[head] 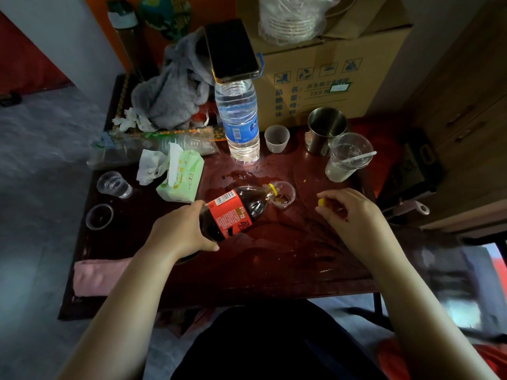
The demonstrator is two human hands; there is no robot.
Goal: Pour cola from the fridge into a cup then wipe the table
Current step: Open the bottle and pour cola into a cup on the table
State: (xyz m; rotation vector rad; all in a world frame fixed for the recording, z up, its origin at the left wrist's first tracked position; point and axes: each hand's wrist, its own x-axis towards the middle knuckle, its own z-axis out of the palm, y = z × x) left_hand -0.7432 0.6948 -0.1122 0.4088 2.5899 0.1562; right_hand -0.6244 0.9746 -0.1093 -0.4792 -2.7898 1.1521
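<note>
At the back of your desk [274,270] a clear water bottle [238,119] stands upright with a dark phone [230,49] lying flat on its top. Behind it you see a cardboard box [329,67] carrying a bag of paper plates [290,20]. To the right stand a small white cup [277,138], a steel mug [325,130] and a lidded clear cup [347,157]. On your left lie a green tissue pack [182,176], a sleeve of stacked plastic cups [153,146] and a grey towel [175,91].

The person is wearing a black garment [274,349] at 6 o'clock, covering the lap; the left hand [181,231] and right hand [354,218] are showing bare, as are both forearms [118,311].
</note>
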